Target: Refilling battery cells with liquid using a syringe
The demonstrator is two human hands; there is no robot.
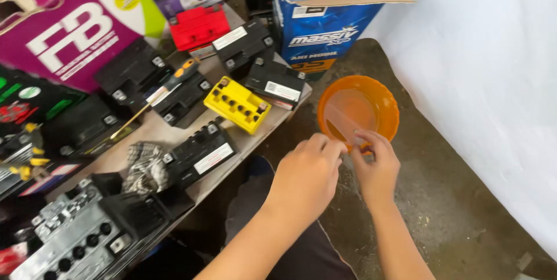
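Far to the left of the fingers, small black batteries (200,153), a yellow battery (237,104), a screwdriver (172,82) and a checked rag (145,167) crowd a low board (174,135), probably laid out within easy reach. Closer, the left hand (306,177) curls loosely, its fingertips at the near rim of an orange bowl (358,110). Just right of it, the right hand (376,167) pinches a thin clear strip (342,126) over the bowl, seemingly so drips fall inside.

Our left hand (306,178) and right hand (377,167) are bare, no rings or watch; forearms unsleeved; dark trousers at lower centre of the frame.
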